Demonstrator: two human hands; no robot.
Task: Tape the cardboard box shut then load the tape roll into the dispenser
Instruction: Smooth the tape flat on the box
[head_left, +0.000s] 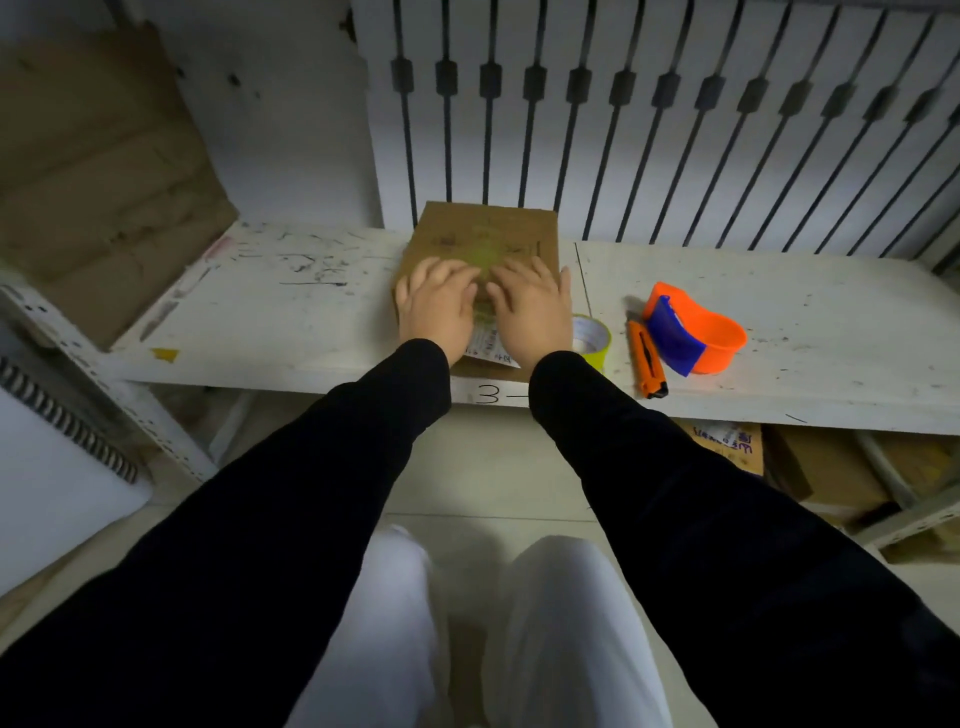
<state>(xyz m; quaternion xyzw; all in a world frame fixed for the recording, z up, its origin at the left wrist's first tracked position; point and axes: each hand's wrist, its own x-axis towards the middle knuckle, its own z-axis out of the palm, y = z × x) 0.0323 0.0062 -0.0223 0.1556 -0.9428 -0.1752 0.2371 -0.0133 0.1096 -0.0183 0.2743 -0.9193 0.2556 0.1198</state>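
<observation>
A brown cardboard box (488, 234) lies flat on the white shelf board (291, 317), with a greenish mark on top and a white label at its near edge. My left hand (439, 306) and my right hand (530, 312) both rest palm down on the box's near half, fingers spread, holding nothing. A roll of yellow-green tape (592, 340) stands just right of my right wrist, partly hidden by it. The orange and blue tape dispenser (696, 335) sits further right on the board.
An orange utility knife (644, 364) lies between the tape roll and the dispenser. Flattened cardboard (98, 176) leans at the left. White panels with dark slats (675, 119) stand behind the board. More boxes (821, 467) sit under it at the right.
</observation>
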